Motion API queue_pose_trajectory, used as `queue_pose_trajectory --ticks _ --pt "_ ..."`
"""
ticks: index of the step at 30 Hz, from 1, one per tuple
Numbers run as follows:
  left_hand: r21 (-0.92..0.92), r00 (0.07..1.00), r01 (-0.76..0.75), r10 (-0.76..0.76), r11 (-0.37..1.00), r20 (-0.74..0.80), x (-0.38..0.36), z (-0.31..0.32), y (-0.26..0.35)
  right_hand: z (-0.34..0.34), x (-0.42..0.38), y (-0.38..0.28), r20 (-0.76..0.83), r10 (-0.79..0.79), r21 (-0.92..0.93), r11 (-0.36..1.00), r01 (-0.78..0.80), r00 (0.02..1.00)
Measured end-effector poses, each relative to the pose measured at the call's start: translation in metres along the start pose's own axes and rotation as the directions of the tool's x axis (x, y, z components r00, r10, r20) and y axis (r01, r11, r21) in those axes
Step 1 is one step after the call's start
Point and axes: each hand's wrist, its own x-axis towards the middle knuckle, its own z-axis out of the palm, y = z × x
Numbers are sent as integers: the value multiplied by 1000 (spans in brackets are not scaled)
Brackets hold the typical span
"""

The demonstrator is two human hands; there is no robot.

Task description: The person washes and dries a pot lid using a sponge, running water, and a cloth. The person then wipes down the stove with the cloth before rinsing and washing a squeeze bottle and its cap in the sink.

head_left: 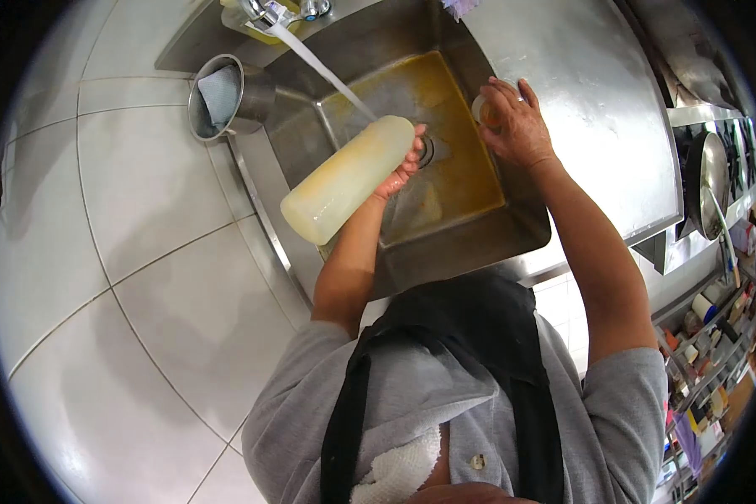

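My left hand (401,172) is wrapped round the far end of a long, pale yellow, translucent container (340,186), tilted over the sink (378,273). Water (321,67) runs from the faucet (262,12) towards the container's upper side. Orange-brown liquid or residue covers part of the sink bottom. At the sink's right wall, my right hand (517,126) has its curved fingers over a small, round, pale item (481,111), probably a lid or cup, which they partly hide.
A metal pot (252,101) with a light blue cloth (220,94) stands left of the sink. To the right is a steel counter (588,109), with a pan (712,181) beyond it. Crowded shelves (706,361) stand at the lower right.
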Motion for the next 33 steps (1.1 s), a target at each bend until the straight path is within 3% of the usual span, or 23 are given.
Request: queue_pose_trajectory --ticks 3,6,8,9,10,12,13,16,17,19,20,21,23,24,25,26,28,30,32,33 --pt "232 997 -15 30 973 -64 5 10 28 1 0 1 -3 -8 6 1000 8 1000" --pt "460 965 -58 167 886 -200 11 30 51 0 0 1 3 -14 1 1000 14 1000" --pt "552 908 -108 308 827 -283 16 41 61 0 1 2 6 -13 -5 1000 13 1000" --pt "482 836 -143 366 865 -409 23 25 78 0 1 1 8 -10 -6 1000 10 1000" --pt "589 811 -130 427 798 -400 26 6 88 0 1 1 11 -7 -3 1000 7 1000" --pt "773 755 -87 547 628 -360 28 3 93 -3 1 0 5 -19 23 1000 19 1000" --pt "867 722 13 595 498 -352 26 0 91 -4 1 -1 4 -23 24 999 23 1000" --pt "970 577 237 811 -52 -98 29 -25 72 -5 2 -2 -5 -27 15 1000 27 1000" --pt "936 558 338 822 -99 -114 27 -11 66 -6 2 -2 -8 -26 7 1000 26 1000" --pt "862 519 434 855 -262 -1 23 -2 65 7 3 -2 -14 -53 35 998 54 998" --pt "870 488 399 870 -292 68 18 7 64 4 3 3 -18 -47 20 999 48 999" --pt "777 582 456 806 -434 109 11 41 61 -10 11 -6 332 139 128 973 -190 933" --pt "963 567 122 813 -241 131 19 71 42 13 3 5 121 12 55 998 -19 993" --pt "870 614 179 743 -459 265 21 21 63 23 -1 12 12 -51 -7 999 51 999" --pt "792 744 358 663 -494 78 25 29 63 24 0 13 78 -8 -139 990 19 997" --pt "772 648 476 761 -422 16 26 14 59 27 -5 20 -103 -103 103 988 113 989" --pt "903 644 227 752 -365 142 21 -33 80 10 -6 11 -118 -103 143 983 119 988" --pt "931 643 102 737 -351 208 14 -31 68 0 -9 6 -94 -106 77 991 113 990" --pt "939 553 105 804 -328 219 24 -74 78 3 -9 6 -157 -105 123 984 125 982" --pt "942 506 114 835 -316 218 30 -80 81 4 -7 7 -168 -137 57 987 148 976"
